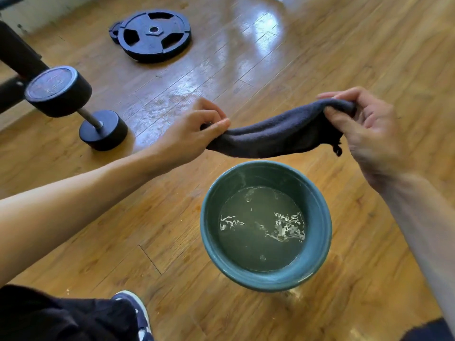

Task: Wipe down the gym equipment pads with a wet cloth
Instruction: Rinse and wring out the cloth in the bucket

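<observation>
A dark blue cloth [278,131] hangs stretched between both hands, above the far rim of a teal bucket [317,217] that holds rippling water. My left hand [194,129] pinches the cloth's left end between thumb and fingers. My right hand [364,126] grips the right end, with the fabric bunched over its fingers. A black padded bar of a gym machine [17,52] reaches in at the far left edge.
A black dumbbell [73,104] lies on the wooden floor at the left. Weight plates [154,34] lie flat further back. My knee and a blue shoe [138,313] are at the bottom left. Wet patches shine on the floor beyond the cloth.
</observation>
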The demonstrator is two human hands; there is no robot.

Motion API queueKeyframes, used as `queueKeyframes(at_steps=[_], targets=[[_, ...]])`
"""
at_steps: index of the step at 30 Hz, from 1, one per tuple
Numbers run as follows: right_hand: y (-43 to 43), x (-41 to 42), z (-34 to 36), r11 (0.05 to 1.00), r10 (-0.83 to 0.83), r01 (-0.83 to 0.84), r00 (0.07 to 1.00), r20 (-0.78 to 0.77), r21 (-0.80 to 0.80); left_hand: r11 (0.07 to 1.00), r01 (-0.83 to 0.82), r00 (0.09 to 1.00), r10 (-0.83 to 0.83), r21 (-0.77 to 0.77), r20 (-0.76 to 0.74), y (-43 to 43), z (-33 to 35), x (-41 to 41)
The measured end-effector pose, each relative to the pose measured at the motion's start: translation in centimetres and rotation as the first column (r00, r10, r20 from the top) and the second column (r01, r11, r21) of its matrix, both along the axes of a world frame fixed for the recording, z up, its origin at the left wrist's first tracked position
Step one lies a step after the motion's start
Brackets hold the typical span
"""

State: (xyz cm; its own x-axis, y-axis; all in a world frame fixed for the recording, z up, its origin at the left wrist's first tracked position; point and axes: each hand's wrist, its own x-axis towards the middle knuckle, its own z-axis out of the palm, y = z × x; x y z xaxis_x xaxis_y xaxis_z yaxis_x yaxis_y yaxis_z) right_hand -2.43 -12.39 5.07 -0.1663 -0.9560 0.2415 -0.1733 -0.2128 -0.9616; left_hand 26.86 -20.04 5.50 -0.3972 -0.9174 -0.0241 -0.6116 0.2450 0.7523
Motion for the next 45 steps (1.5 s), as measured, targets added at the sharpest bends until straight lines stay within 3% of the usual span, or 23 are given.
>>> queueKeyframes(at_steps=[4,8,11,14,19,22,24,28,30,32,34,36,40,45], targets=[[0.1,1.1,0.8,1.0,0.026,-0.026,0.999,0.029,0.014,0.909,0.253,0.957,-0.184,0.331,-0.225,1.9,0.3,-0.5],[0.4,2.2,1.3,0.992,0.103,-0.108,0.992,0.07,0.06,0.757,0.426,0.905,-0.357,0.496,-0.232,3.3,0.3,-1.7],[0.6,3.1,2.1,0.963,0.247,-0.259,0.96,0.132,0.079,0.712,0.486,0.871,-0.44,0.507,-0.217,3.8,0.5,-2.7],[0.8,3.5,2.9,0.931,0.343,-0.353,0.933,0.113,0.096,0.735,0.525,0.85,-0.475,0.429,-0.227,4.5,0.8,-3.4],[0.7,3.2,3.8,0.959,0.274,-0.28,0.957,0.09,0.054,0.777,0.416,0.907,-0.316,0.473,-0.279,4.7,0.5,-4.1],[1.2,2.8,4.4,0.962,0.263,-0.265,0.964,-0.034,-0.071,0.852,0.21,0.968,-0.113,0.479,-0.224,4.4,-0.1,-4.5],[1.6,2.9,4.7,0.934,0.319,-0.345,0.924,-0.211,-0.098,0.871,0.123,0.976,-0.019,0.476,-0.218,4.2,0.0,-4.5],[2.0,3.4,4.3,0.825,0.433,-0.564,0.661,-0.612,-0.026,0.867,0.045,0.944,0.126,0.495,-0.307,4.0,0.5,-4.6],[2.1,3.4,3.9,0.807,0.484,-0.579,0.529,-0.697,0.121,0.861,0.03,0.926,0.168,0.508,-0.338,3.9,0.6,-4.6],[2.1,3.3,3.4,0.827,0.512,-0.531,0.579,-0.634,0.183,0.872,0.02,0.931,0.162,0.49,-0.326,4.0,0.6,-4.6],[1.5,3.3,2.5,0.919,0.356,-0.391,0.761,-0.543,0.055,0.874,0.011,0.928,0.172,0.486,-0.33,4.2,0.8,-4.4],[0.8,3.6,1.6,0.972,0.198,-0.234,0.838,-0.509,-0.007,0.895,0.01,0.936,0.149,0.446,-0.32,4.3,0.8,-4.3],[0.4,4.8,-0.3,0.925,0.378,-0.356,0.826,-0.419,0.134,0.927,0.081,0.962,0.023,0.367,-0.271,4.3,0.8,-4.2],[0.0,3.8,-0.6,0.847,0.506,-0.466,0.854,-0.121,0.256,0.887,0.126,0.945,0.03,0.445,-0.327,4.0,0.4,-3.4]])
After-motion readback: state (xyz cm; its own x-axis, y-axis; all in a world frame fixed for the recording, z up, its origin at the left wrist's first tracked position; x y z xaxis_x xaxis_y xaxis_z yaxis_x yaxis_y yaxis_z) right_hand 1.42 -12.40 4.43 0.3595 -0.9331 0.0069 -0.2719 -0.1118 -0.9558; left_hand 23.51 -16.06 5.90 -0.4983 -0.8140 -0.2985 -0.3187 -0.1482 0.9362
